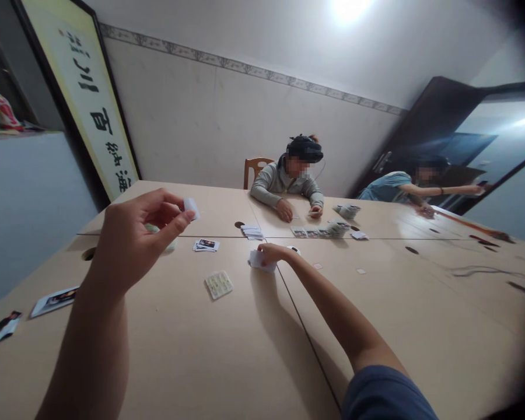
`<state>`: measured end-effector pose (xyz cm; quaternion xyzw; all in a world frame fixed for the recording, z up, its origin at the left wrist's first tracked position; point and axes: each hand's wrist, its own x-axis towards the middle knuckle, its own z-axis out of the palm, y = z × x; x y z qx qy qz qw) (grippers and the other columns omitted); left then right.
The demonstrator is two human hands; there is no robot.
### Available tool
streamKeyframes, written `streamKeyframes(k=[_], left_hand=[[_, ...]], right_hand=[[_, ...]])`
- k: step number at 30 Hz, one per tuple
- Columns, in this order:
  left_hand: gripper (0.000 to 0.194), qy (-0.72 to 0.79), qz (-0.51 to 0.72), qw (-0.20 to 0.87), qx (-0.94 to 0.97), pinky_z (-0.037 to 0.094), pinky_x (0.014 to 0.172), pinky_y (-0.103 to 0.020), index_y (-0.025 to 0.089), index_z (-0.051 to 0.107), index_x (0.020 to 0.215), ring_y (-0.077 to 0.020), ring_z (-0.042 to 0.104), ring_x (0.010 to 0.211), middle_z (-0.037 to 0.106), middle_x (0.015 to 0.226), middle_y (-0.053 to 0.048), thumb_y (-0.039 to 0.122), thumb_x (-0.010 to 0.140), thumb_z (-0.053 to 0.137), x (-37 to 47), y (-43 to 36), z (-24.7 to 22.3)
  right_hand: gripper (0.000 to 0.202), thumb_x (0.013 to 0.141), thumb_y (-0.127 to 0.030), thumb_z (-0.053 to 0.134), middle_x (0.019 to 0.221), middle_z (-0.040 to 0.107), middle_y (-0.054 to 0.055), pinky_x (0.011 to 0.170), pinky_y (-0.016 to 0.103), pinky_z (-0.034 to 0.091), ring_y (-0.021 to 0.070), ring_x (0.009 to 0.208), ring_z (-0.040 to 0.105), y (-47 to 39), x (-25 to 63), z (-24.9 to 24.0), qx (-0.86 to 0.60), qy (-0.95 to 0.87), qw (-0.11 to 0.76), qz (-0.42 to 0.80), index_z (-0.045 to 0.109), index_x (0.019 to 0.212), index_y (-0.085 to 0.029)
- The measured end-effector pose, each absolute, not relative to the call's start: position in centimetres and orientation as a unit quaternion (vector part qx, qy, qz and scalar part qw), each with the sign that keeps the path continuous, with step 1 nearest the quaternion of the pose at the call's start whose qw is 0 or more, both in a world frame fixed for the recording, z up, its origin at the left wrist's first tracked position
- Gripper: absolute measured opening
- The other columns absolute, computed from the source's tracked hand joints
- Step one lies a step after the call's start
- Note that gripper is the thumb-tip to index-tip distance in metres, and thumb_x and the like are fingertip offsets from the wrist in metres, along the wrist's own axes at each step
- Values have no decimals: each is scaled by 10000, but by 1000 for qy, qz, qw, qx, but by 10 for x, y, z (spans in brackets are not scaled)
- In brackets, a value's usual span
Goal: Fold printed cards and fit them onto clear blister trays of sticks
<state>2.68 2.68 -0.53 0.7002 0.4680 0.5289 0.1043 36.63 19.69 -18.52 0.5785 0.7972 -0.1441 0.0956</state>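
My left hand (pixel 142 233) is raised above the table's left side, closed in a pinch on a small white paper card (pixel 191 207). Farther right, the fingers of my right hand (pixel 272 254) are curled down on a loose pile of white paper cards (pixel 262 263), pinching at its top. How many of them it grips is hidden. Between my hands lie a small stack of printed photo cards (pixel 206 245) and a clear plastic case (pixel 219 284) with small compartments. Just beyond my right hand is another stack of white cards (pixel 252 232).
Across the table (pixel 192 361) sits a person in grey (pixel 284 181), handling cards near a row of packs (pixel 317 231). Another person in blue (pixel 389 185) leans over at the far right. A larger photo print (pixel 55 300) lies at left; cables (pixel 485 271) trail at right.
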Motion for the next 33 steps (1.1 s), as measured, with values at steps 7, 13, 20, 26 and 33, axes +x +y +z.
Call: streamKeyframes(k=[7, 13, 20, 26, 33], left_hand=[[123, 461, 537, 112, 697, 523, 632, -283, 296, 685, 805, -154, 645, 625, 709, 693, 51, 411, 796, 729, 27, 26, -5], [145, 463, 535, 105, 699, 533, 646, -290, 303, 683, 803, -160, 650, 633, 711, 692, 54, 440, 794, 730, 26, 25, -5], [143, 459, 535, 108, 701, 530, 641, -281, 302, 676, 802, -154, 634, 623, 705, 686, 54, 439, 799, 719, 27, 25, -5], [142, 459, 532, 114, 702, 525, 637, -297, 299, 683, 807, -158, 641, 626, 700, 689, 47, 437, 793, 714, 28, 24, -3], [143, 462, 530, 107, 702, 521, 653, -312, 304, 673, 793, -163, 644, 631, 700, 686, 49, 440, 797, 718, 27, 25, -4]], right_hand=[[321, 975, -352, 625, 1271, 639, 96, 901, 433, 577, 230, 1066, 660, 174, 358, -179, 599, 776, 146, -136, 621, 1249, -186], [319, 981, -349, 615, 1289, 631, 99, 906, 433, 576, 225, 1070, 657, 160, 356, -175, 613, 766, 137, -135, 615, 1262, -198], [296, 977, -360, 620, 1249, 651, 83, 887, 418, 582, 229, 1045, 665, 155, 351, -176, 629, 747, 156, -147, 642, 1213, -184], [311, 979, -350, 619, 1257, 644, 92, 879, 415, 585, 218, 1040, 667, 142, 346, -176, 646, 743, 128, -117, 620, 1249, -196], [382, 973, -348, 627, 1295, 626, 105, 939, 482, 558, 254, 1112, 649, 130, 334, -166, 620, 783, 46, -18, 581, 1312, -176]])
